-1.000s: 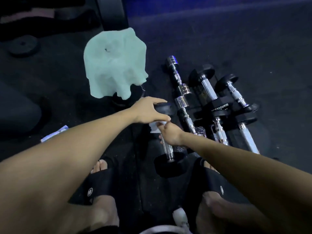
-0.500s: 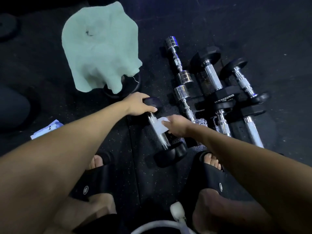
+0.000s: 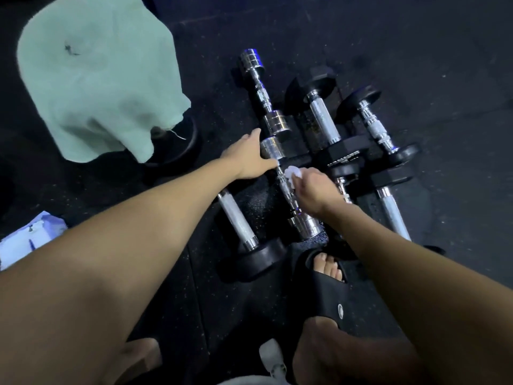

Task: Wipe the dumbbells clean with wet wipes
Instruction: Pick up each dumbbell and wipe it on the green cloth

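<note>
Several dumbbells lie on the dark rubber floor. My left hand (image 3: 247,159) grips the far head of a small chrome dumbbell (image 3: 304,227). My right hand (image 3: 313,190) pinches a crumpled white wet wipe (image 3: 293,172) and presses it on this dumbbell's handle just below that head. Left of it lies a black-headed dumbbell (image 3: 236,218), partly hidden under my left forearm. A second chrome dumbbell (image 3: 261,90) lies farther away. Black hex dumbbells (image 3: 322,115) lie to the right.
A pale green towel (image 3: 97,76) is draped over something at the upper left, with a black weight plate (image 3: 180,154) at its foot. A wipes packet (image 3: 27,240) lies at the left edge. My foot in a black slide (image 3: 330,276) stands right by the near dumbbell heads.
Both hands left the black-headed dumbbell and shifted right onto the chrome dumbbell. The wipe, flat on the black-headed dumbbell's handle before, is now bunched on the chrome handle.
</note>
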